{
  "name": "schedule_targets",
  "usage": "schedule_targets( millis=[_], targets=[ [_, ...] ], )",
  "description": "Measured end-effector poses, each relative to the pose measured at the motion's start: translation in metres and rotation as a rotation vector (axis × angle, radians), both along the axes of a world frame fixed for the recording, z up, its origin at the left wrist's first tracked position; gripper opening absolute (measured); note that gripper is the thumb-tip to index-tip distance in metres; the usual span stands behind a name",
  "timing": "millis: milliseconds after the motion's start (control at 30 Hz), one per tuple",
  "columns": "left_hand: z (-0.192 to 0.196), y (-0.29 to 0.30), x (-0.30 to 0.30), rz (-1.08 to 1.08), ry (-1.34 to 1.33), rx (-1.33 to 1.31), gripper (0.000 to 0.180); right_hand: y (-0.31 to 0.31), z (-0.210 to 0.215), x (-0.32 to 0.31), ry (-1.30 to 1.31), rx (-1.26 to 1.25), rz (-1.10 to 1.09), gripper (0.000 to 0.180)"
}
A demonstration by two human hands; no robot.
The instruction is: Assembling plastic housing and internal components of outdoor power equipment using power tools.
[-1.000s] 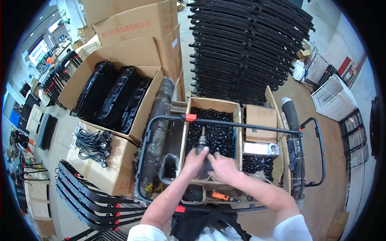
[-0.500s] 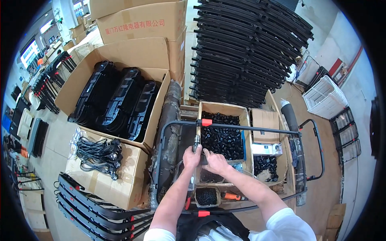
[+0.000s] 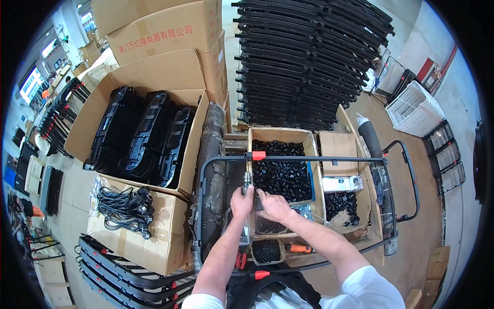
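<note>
A dark metal frame [image 3: 303, 160] with red clips lies across the bench in front of me. Its far rail carries one red clip [image 3: 258, 155], and a second red clip [image 3: 262, 275] sits on the near rail. My left hand [image 3: 242, 202] is closed around a slim power screwdriver, whose metal chuck [image 3: 247, 178] points away toward the far rail beside the clip. Close on its right, my right hand [image 3: 274, 207] has its fingers curled inward by the tool's dark body; what they grip is hidden.
Under the frame stand a wooden bin [image 3: 282, 177] of small black parts, a small box of black screws [image 3: 266, 251] and an orange-handled tool [image 3: 298, 248]. At left are a carton [image 3: 139, 67] of black plastic housings and coiled cables [image 3: 123, 208]. Black rails [image 3: 303, 72] are stacked behind.
The metal end of the screwdriver reached up to the far rail earlier; now it sits lower, short of the rail. Both hands stay close together. The whole view has shifted slightly.
</note>
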State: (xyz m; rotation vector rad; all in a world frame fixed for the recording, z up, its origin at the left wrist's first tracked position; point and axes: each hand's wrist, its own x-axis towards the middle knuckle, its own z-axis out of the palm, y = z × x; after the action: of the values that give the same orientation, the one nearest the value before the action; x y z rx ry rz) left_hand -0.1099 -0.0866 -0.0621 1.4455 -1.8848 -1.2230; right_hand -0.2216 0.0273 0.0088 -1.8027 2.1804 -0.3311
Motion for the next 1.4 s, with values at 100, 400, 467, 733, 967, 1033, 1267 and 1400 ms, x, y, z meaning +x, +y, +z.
schedule_targets(
  millis=[100,400,467,733,967,1033,1267,1400],
  targets=[
    [0.002,-0.003,0.002,0.0,-0.011,0.001,0.054,-0.004,0.001,0.001,-0.018,0.017,0.002,0.079],
    [0.017,-0.005,-0.008,-0.048,-0.104,0.059,0.06,-0.002,-0.009,-0.011,-0.086,0.011,-0.01,0.089],
    [0.018,-0.008,-0.009,-0.053,-0.125,0.081,0.061,-0.004,-0.012,-0.013,-0.111,0.011,-0.008,0.093],
    [0.02,-0.016,-0.018,-0.071,-0.159,0.11,0.063,-0.009,-0.009,-0.02,-0.132,0.003,0.003,0.08],
    [0.025,-0.012,-0.016,0.005,-0.21,0.172,0.076,-0.007,-0.01,-0.007,-0.19,-0.11,0.0,0.052],
    [0.025,-0.01,-0.016,0.025,-0.213,0.177,0.082,-0.005,-0.007,-0.006,-0.189,-0.126,0.001,0.051],
    [0.032,-0.003,-0.013,0.034,-0.24,0.161,0.086,0.002,-0.007,-0.003,-0.193,-0.054,-0.014,0.056],
    [0.032,0.0,-0.01,0.028,-0.266,0.107,0.081,0.005,-0.008,0.001,-0.179,-0.07,0.007,0.056]
  ],
)
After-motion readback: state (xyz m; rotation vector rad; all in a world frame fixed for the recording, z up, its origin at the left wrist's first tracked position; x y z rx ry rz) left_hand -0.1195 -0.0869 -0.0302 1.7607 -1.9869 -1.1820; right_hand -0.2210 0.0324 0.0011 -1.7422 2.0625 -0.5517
